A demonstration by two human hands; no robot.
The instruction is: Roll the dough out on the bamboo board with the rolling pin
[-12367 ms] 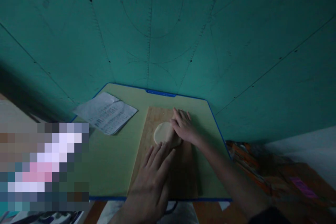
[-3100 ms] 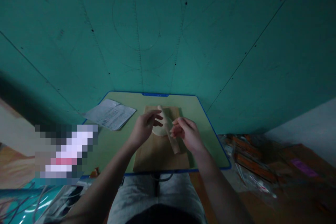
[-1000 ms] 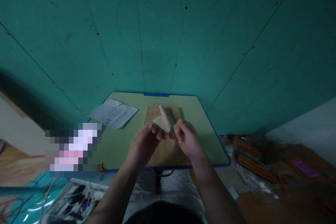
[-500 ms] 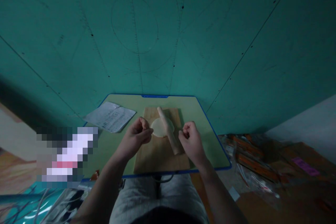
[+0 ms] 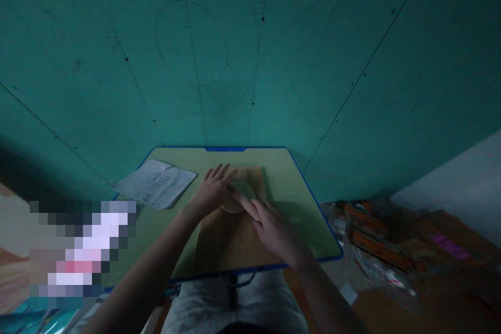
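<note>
And there you are, both hands down over the board, right at the centre of the table! Your left hand (image 5: 213,188) comes in flat from the left, palm down, its fingers stretched forward and spread apart above the far left part of the cutting board (image 5: 227,248). Your right hand (image 5: 272,227) reaches in from the other side, back of the hand up, fingers pointing forward and to the left. Between the two runs a pale, slim rolling pin (image 5: 241,200), lying at a slant; in this dim light it blends with your fingers, so I can't swear where wood ends and skin begins. Nor can I tell whether that right hand is curled round the pin or simply laid on it.

Beneath it all, the dough (image 5: 243,188): a thin, pale disc, flat on the board, partly covered by your hands and the pin, its rounded edge showing at the far side and again at the near side.

The board rests on a yellow-green table (image 5: 303,214) trimmed in blue. Over to your left, printed papers (image 5: 158,183) lie at a slant across the tabletop's edge, and straight ahead rises the green wall (image 5: 313,52), marked with lines and a circle.
</note>
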